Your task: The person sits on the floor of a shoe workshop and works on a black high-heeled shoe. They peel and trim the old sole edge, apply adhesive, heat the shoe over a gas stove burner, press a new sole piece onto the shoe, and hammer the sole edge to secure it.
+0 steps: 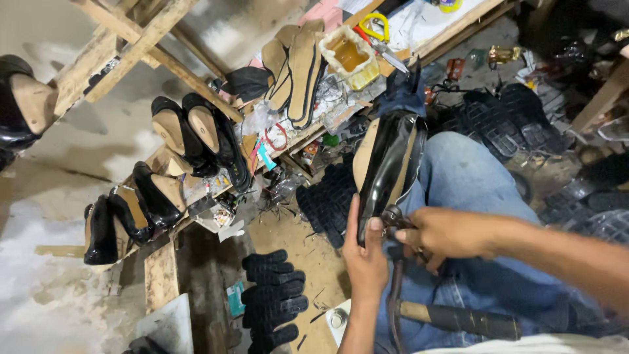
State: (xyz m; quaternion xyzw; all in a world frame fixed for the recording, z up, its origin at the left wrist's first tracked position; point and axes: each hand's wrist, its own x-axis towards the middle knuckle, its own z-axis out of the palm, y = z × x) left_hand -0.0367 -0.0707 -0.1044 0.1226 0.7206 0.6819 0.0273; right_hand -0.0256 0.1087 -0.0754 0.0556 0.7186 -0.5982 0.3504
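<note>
**Two hands on a black shoe over the knee**

The left hand (365,252) comes up from the bottom edge, wrist bent, thumb pressed flat along the side of a glossy black shoe (386,167); its fingers are wrapped around the shoe's near end and hold it firmly. The right hand (445,233) reaches in from the right on a bare forearm, fingers curled tight around a dark metal pincer tool (395,262) whose head meets the shoe's lower edge. How far the tool's tip bites into the leather cannot be told. The shoe stands nearly upright on a last, toe pointing away, resting against the person's knee in faded blue jeans (472,177). A hammer (458,319) with a wooden handle and dark grip lies across the lap.

The room is a cramped workshop with a dusty, scrap-strewn dirt floor (308,249). To the left, a rough wooden rack (151,39) of bare timber carries a row of finished black shoes (190,134), shiny, with tan insoles showing. A low counter (439,26) behind is crowded: tan insole blanks (298,62) stacked on edge, a yellowed plastic container (350,56) with amber liquid, wire and offcuts. Stacks of ridged black rubber soles (272,301) lie on the floor by the left hand, and more treaded soles (504,118) are piled beyond the knee.
</note>
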